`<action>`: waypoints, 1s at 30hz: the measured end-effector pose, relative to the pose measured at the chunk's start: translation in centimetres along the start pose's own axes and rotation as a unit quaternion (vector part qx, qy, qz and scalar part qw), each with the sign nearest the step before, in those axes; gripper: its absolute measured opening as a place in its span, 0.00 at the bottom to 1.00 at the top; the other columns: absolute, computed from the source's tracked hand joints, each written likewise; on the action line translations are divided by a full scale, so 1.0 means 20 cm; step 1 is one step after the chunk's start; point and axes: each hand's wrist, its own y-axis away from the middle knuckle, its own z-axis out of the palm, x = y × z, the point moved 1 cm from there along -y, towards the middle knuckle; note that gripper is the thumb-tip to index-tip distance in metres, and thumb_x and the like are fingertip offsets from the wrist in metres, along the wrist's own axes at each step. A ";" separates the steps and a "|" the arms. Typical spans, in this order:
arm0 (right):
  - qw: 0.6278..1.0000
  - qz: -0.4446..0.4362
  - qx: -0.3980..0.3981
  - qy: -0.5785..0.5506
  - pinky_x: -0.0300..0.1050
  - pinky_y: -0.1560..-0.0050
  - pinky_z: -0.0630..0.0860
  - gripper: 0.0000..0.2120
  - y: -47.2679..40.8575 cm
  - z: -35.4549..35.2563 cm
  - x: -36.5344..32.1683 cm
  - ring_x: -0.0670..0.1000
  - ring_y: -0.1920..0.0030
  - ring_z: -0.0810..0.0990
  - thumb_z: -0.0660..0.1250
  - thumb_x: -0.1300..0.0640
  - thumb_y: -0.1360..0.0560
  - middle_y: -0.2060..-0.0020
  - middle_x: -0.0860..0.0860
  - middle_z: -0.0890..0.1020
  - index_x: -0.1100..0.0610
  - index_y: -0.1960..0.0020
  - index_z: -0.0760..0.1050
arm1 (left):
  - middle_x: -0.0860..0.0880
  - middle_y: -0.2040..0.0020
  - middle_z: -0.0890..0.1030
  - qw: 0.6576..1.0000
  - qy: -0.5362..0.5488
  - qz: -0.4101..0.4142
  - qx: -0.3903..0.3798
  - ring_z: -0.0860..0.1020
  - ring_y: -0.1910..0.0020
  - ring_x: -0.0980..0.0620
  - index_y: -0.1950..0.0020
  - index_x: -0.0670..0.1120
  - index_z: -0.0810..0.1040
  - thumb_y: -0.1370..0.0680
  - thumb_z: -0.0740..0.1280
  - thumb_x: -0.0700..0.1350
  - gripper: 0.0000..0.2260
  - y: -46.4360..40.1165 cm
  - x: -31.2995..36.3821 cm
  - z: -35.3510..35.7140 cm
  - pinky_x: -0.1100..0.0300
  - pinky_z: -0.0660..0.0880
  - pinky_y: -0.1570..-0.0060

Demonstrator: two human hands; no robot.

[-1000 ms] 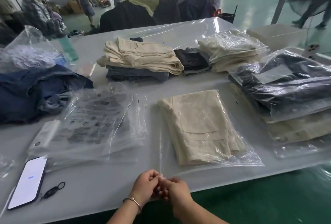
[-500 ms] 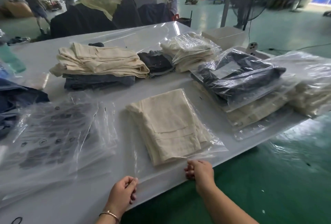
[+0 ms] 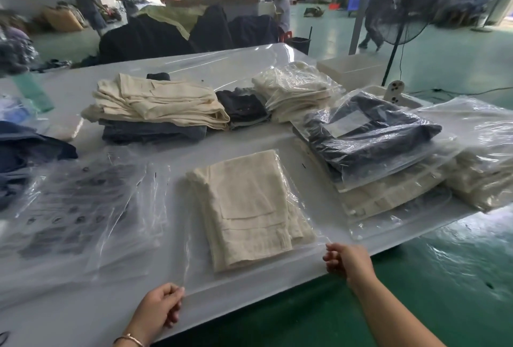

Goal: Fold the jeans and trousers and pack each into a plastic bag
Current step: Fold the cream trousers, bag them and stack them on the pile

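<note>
While the folded cream trousers (image 3: pixel 249 208) lie inside the clear plastic bag (image 3: pixel 302 196) on the white table (image 3: pixel 69 316), between my hands and just beyond them, my left hand (image 3: pixel 159 307) pinches the bag's near left corner. My right hand (image 3: pixel 347 259), fingers curled, pinches the near right corner. Print on the spare bags (image 3: pixel 75 208) at left is too blurred to read.

Bright diffuse daylight, glare on plastic bags (image 3: pixel 372 135), blurred background, wide-angle bending at edges
</note>
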 end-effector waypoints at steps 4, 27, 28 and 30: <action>0.945 -0.170 0.032 0.277 0.49 0.59 0.77 0.08 -0.06 0.01 -0.08 0.53 0.61 0.79 0.68 0.62 0.27 0.59 0.56 0.82 0.64 0.49 0.75 | 0.44 0.73 0.77 0.998 -0.002 -0.028 0.055 0.77 0.76 0.46 0.65 0.39 0.77 0.25 0.69 0.41 0.10 -0.01 0.07 0.02 0.62 0.68 0.72; 0.808 -0.285 -0.052 0.513 0.40 0.45 0.73 0.30 -0.23 0.62 -0.70 0.50 0.43 0.79 0.63 0.54 0.33 0.42 0.45 0.81 0.35 0.33 0.68 | 0.36 0.57 0.80 0.992 0.109 0.000 -0.058 0.77 0.63 0.46 0.64 0.32 0.81 0.28 0.66 0.29 0.07 -0.72 0.94 0.27 0.55 0.73 0.57; 0.799 -0.321 -0.038 0.507 0.40 0.44 0.73 0.30 -0.22 0.61 -0.79 0.50 0.43 0.79 0.63 0.55 0.33 0.43 0.46 0.81 0.33 0.33 0.68 | 0.37 0.63 0.79 0.990 0.125 0.020 -0.065 0.76 0.68 0.46 0.67 0.35 0.81 0.30 0.66 0.30 0.07 -0.72 1.03 0.30 0.53 0.73 0.62; 0.783 -0.387 -0.001 0.488 0.40 0.45 0.71 0.29 -0.19 0.54 -1.00 0.51 0.44 0.78 0.64 0.55 0.32 0.46 0.47 0.81 0.32 0.35 0.69 | 0.40 0.71 0.74 0.983 0.157 0.069 -0.062 0.72 0.76 0.45 0.73 0.40 0.81 0.34 0.68 0.34 0.08 -0.70 1.23 0.38 0.55 0.70 0.73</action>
